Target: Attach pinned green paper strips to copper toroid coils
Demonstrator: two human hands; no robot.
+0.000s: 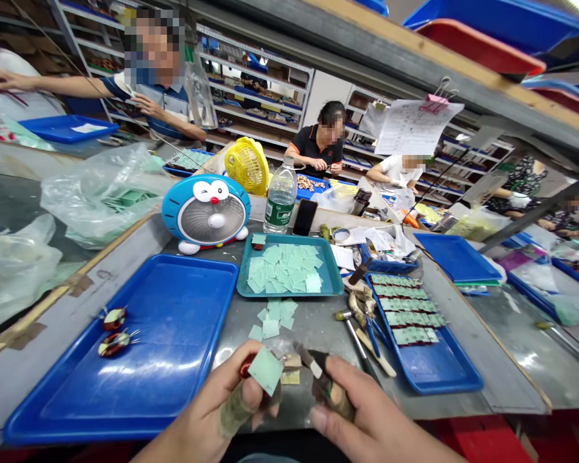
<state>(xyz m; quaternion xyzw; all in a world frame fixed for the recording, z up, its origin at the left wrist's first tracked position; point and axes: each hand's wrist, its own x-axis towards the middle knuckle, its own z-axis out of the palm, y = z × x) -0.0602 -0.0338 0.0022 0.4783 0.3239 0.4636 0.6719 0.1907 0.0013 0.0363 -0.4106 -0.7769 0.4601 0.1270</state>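
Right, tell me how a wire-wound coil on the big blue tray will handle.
The ring-shaped coil is probably heavy for its size, being densely wound with wire. Lying flat on the blue tray, it looks stable, but could roll if stood on edge. Its thin leads likely bend easily.

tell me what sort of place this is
Probably a small electronics assembly workshop: wire-wound coils on a blue tray, green sheets in a teal tray, and workers at benches before parts shelves.

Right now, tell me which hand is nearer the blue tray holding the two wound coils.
Left. The left hand overlaps the right edge of the blue tray in view; the right hand is farther right, past the left hand.
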